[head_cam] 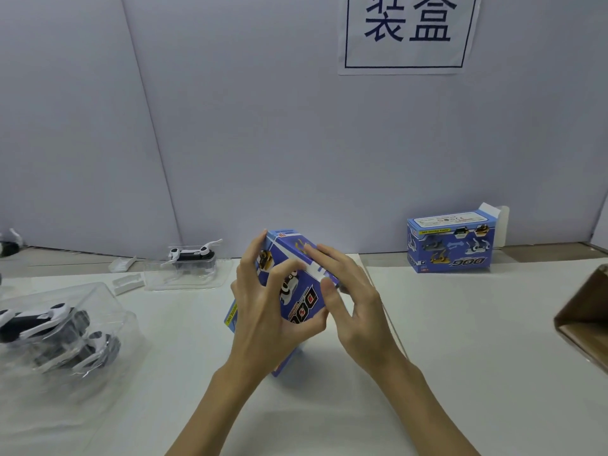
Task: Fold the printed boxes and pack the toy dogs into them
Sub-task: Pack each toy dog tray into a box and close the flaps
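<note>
A white table (460,324) is running along a pale partition with a sign (406,31) pinned up. At the left, 2 toy dogs are waiting in clear trays: a near dog (36,322) and a far dog (192,253). In the middle, the left hand (263,311) is gripping a blue box (301,292) tilted above the table, fingers curled round its side, while the right hand (352,291) is pressing straight fingers against its edge, seemingly squaring it up. Next comes closing an end flap. At the right, a second box (450,243) is standing with 1 flap open.
</note>
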Action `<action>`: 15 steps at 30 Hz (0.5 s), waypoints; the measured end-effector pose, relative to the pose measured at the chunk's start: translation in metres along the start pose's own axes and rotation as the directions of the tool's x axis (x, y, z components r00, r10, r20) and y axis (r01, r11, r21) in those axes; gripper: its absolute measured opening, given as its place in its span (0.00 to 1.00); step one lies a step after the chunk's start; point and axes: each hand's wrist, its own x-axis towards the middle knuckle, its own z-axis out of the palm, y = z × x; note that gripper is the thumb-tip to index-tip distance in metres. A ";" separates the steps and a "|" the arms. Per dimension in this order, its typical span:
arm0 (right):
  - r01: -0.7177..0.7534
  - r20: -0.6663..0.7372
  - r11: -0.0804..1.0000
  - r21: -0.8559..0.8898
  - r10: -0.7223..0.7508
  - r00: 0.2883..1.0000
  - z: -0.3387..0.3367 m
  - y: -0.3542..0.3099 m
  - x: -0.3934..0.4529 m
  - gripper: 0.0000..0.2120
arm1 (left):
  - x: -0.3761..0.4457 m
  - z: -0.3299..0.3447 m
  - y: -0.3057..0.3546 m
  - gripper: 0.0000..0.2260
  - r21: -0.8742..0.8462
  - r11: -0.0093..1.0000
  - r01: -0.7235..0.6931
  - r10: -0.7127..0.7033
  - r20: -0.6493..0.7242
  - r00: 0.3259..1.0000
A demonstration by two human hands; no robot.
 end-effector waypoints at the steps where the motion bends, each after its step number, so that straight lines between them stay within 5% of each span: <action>1: -0.033 -0.013 0.998 0.061 0.033 0.999 0.000 -0.001 0.000 0.23 | 0.001 0.000 0.003 0.27 -0.008 1.000 0.019 -0.019 0.008 1.000; 9: -0.145 -0.033 0.943 0.298 0.162 0.986 0.001 -0.004 0.005 0.19 | 0.004 -0.001 0.001 0.28 -0.096 0.991 0.093 -0.088 0.061 0.994; 15: -0.121 -0.004 0.971 0.206 0.125 0.992 0.002 -0.007 0.002 0.20 | 0.001 0.003 -0.004 0.28 -0.073 0.996 0.054 -0.052 0.025 0.998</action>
